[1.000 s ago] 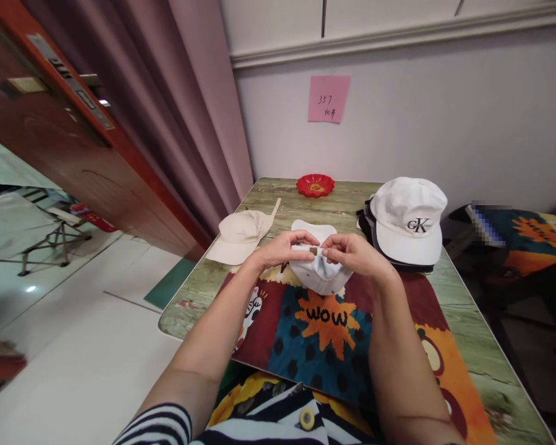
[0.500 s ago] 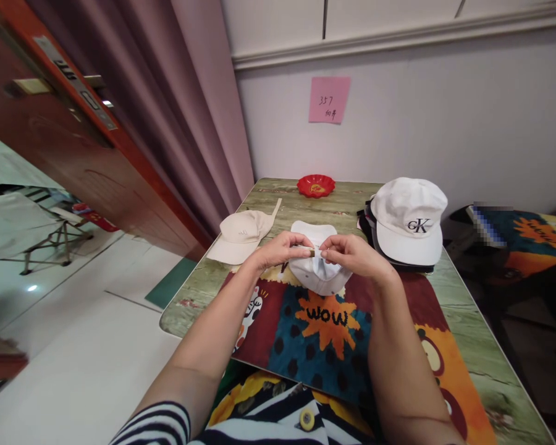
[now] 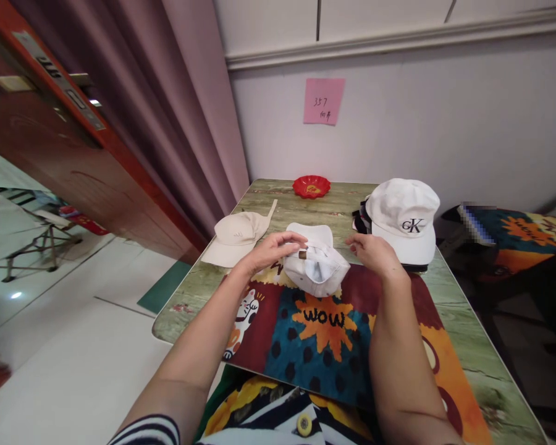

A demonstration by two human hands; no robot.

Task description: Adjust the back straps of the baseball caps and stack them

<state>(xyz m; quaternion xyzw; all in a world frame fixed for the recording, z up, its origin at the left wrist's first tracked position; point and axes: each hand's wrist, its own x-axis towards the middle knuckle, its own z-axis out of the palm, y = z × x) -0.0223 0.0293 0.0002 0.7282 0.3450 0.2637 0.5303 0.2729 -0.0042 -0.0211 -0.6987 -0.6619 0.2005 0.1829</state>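
Seen from the head, the cap white cap [image 3: 327, 282] rests on the mat [image 3: 301, 361], whose orange burst, on its near side, reads "WOW" in black. On the top hat [image 3: 402, 216] of a stack to its right, dark letters show a small C or G against a large K. Beyond it, a pink note [image 3: 323, 102] on the wall carries "357" above smaller characters I cannot read; the mark on the beige cap [image 3: 236, 235] to its left is too faint.

The white cap is soft cloth, hollow side up, brim pointing away, with a brown patch [image 3: 302, 254] by its back strap. Just left of it the left hand [image 3: 274, 250] reaches its edge, covering part; whether it grips, I cannot tell. The right hand [image 3: 377, 253], fingers loosely curled, is apart from it on the right, holding nothing.

Farther beyond it stands a scalloped red dish [image 3: 311, 187] on the wood-patterned table [image 3: 463, 315]; far left are a pleated curtain [image 3: 204, 99] and a wooden door [image 3: 88, 179]
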